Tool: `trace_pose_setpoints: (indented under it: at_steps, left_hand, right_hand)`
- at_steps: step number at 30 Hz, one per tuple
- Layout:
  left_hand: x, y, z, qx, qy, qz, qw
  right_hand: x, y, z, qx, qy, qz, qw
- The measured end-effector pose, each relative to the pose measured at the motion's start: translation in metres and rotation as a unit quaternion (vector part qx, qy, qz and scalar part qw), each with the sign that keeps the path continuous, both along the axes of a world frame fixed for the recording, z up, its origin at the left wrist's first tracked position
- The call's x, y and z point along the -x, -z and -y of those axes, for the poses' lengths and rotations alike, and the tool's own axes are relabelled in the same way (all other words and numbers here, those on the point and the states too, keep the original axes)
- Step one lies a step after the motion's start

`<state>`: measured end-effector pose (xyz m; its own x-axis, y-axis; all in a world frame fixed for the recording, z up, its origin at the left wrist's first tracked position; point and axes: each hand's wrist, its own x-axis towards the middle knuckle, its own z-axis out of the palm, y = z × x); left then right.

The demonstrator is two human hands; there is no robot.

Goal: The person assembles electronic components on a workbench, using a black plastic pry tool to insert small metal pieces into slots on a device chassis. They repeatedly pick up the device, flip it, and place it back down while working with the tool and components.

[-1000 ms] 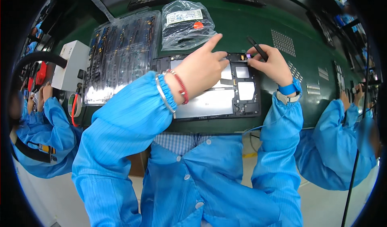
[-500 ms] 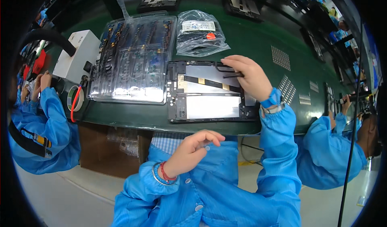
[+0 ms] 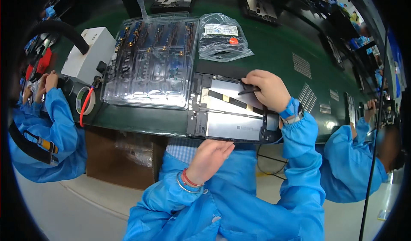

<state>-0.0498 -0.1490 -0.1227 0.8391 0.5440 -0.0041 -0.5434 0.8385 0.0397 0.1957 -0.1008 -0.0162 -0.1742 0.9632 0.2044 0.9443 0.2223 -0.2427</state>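
Observation:
An opened tablet (image 3: pixel 234 125), with silver battery plates and black ribbon cables inside, lies at the table's near edge. Over its far right part, my right hand (image 3: pixel 269 90) is closed around what look like black tweezers (image 3: pixel 248 91), whose tips point left above the silver plate. The grip itself is partly hidden by my fingers. My left hand (image 3: pixel 209 160) is at the tablet's near edge, fingers stretched out and holding nothing. Its fingertips are at or against the edge; contact is hard to tell.
Clear plastic trays of circuit boards (image 3: pixel 150 65) are stacked to the left, beside a white box (image 3: pixel 89 55) and a tape roll (image 3: pixel 85 100). A plastic bag (image 3: pixel 224 38) lies behind the tablet. Sheets of small parts (image 3: pixel 307 97) are on the right. Co-workers sit on both sides.
The tablet has shifted toward me and turned slightly. My left hand has come up to its near edge with straighter fingers. My right hand still holds the tweezers over it.

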Motion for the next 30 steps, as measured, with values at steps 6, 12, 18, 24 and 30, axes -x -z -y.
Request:
trace_pose_setpoints:
  at_steps: [6, 12, 18, 24, 30]
  left_hand:
    - [-0.019, -0.087, 0.006, -0.100, -0.013, -0.255, 0.962]
    - [-0.072, -0.099, 0.023, -0.099, -0.177, -0.230, 0.952]
    - [-0.071, -0.155, -0.004, -0.634, -0.343, -0.371, 0.585]
    - [-0.063, -0.149, -0.001, -0.751, -0.411, -0.412, 0.311]
    - [-0.055, -0.144, 0.012, -0.753, -0.416, -0.463, 0.214]
  right_hand:
    - [0.000, -0.008, 0.010, 0.049, -0.016, -0.038, 0.998]
    - [-0.002, -0.030, 0.017, -0.011, 0.011, -0.149, 0.989]
    - [0.034, -0.048, 0.028, -0.281, 0.082, -0.463, 0.837]
    - [0.066, -0.038, 0.031, -0.327, 0.081, -0.548, 0.766]
    - [0.072, -0.039, 0.032, -0.341, 0.078, -0.548, 0.759]
